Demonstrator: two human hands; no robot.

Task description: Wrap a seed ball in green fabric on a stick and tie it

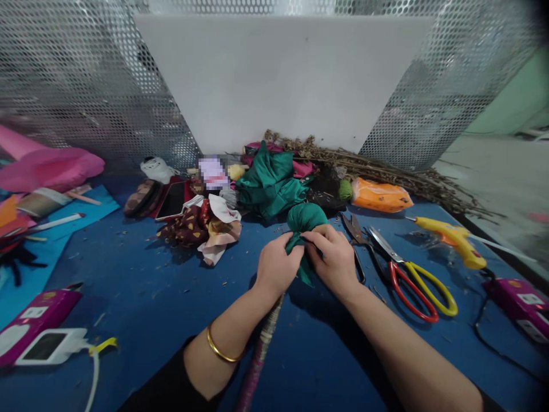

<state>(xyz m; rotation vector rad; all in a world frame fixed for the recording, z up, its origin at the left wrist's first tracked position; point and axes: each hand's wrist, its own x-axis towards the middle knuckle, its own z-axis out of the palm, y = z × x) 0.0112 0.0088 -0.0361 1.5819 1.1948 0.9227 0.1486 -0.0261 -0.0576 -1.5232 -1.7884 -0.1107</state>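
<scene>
A round bundle of green cloth (307,215) sits at the far end of a wrapped stick (266,336), just beyond my hands. My left hand (278,262) is closed around the gathered cloth below the bundle, where the stick's end is hidden under it. With thumb and fingers pinched, my right hand (332,256) grips the same cloth from the right side. A loose green tail hangs below the fingers. Behind the bundle lies a crumpled heap of the same green fabric (272,186).
Scissors with red and yellow handles (414,274) and dark pliers (357,232) lie right of my hands. Farther right are a yellow glue gun (454,237) and a purple power strip (521,306). Patterned fabric scraps (189,228) lie left. Dried stems (377,166) line the back.
</scene>
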